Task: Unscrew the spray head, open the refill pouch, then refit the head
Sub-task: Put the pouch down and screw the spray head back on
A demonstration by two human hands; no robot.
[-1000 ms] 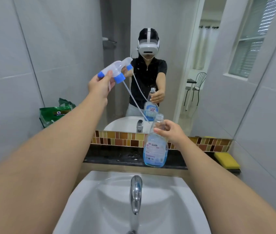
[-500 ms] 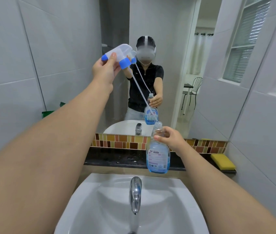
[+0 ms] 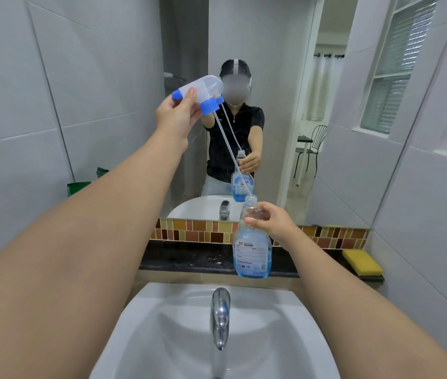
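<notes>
My left hand [image 3: 174, 116] holds the white spray head [image 3: 203, 90] with its blue collar and nozzle tip high up, in front of the mirror. Its thin dip tube [image 3: 230, 149] slants down to the right, and its lower end is just at the open neck of the bottle. My right hand [image 3: 270, 222] grips the neck of the clear spray bottle [image 3: 252, 250], which stands upright on the dark ledge and holds blue liquid in its lower part. A green refill pouch [image 3: 80, 186] shows partly behind my left forearm.
The dark counter ledge [image 3: 189, 258] runs behind the white sink [image 3: 162, 324] and its chrome tap [image 3: 220, 315]. A yellow sponge [image 3: 362, 262] lies at the ledge's right end. A mirror [image 3: 285, 77] above a mosaic tile strip reflects me. Tiled walls close in on both sides.
My left hand has lifted the spray head higher, drawing the dip tube almost out of the bottle. My right hand still holds the bottle's neck on the ledge.
</notes>
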